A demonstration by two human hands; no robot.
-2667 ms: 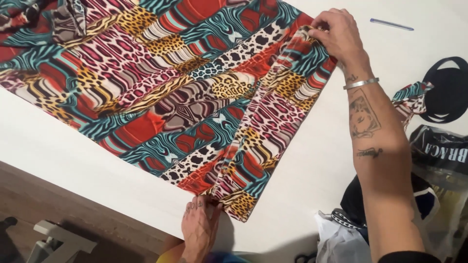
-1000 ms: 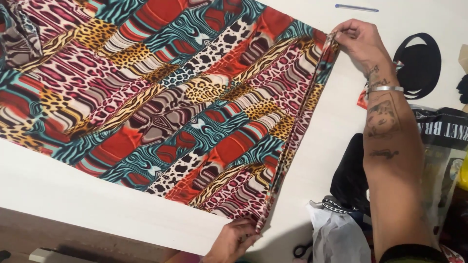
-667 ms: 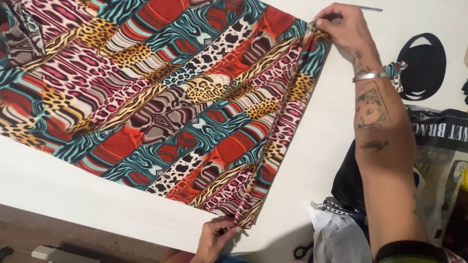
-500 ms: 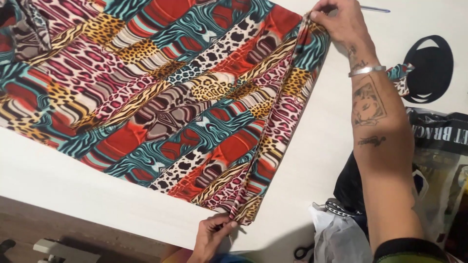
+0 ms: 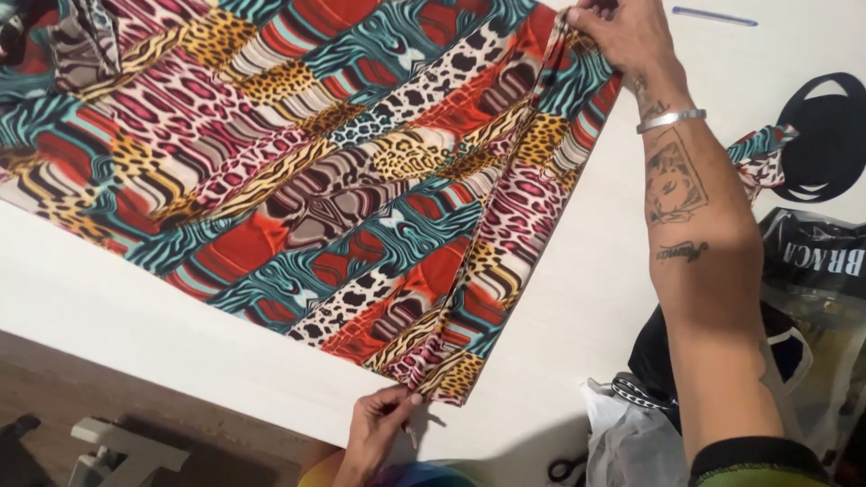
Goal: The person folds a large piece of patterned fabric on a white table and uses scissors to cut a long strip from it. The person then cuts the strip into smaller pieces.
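The patterned fabric (image 5: 343,189), a multicoloured animal-print cloth, lies spread flat across the white table (image 5: 117,316), with its folded right edge running from the near table edge to the far right. The left hand (image 5: 379,431) pinches the near corner of that fold at the table's near edge, while the right hand (image 5: 622,36) is clenched on the far corner, so the edge appears to be held taut and straight between the two grips. Plastic bags (image 5: 812,298) and scissors (image 5: 568,469) lie at the near right, apart from the cloth.
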